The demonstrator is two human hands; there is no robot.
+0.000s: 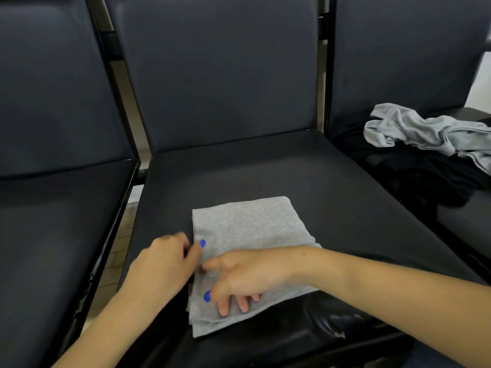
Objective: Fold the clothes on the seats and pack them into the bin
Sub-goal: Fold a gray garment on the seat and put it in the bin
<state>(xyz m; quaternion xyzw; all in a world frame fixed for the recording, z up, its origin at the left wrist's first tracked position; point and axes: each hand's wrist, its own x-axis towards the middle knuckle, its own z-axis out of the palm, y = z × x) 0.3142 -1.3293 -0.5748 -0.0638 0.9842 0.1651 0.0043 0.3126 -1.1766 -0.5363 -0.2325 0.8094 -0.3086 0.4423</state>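
A grey garment (247,229), folded into a small rectangle, lies on the front half of the middle black seat (265,171). My left hand (162,264) is at the garment's left edge and pinches it, the thumb on top of the cloth. My right hand (247,277) reaches in from the right and rests on the near part of the garment, its fingertips pressing down on the cloth. An unfolded light grey garment (425,134) lies crumpled over a black garment (414,179) on the right seat. No bin is in view.
The left seat (58,229) is black and bare, with a gap to the middle seat showing tiled floor (114,264). Tall padded backrests (218,70) stand behind all three seats. The back half of the middle seat is uncovered.
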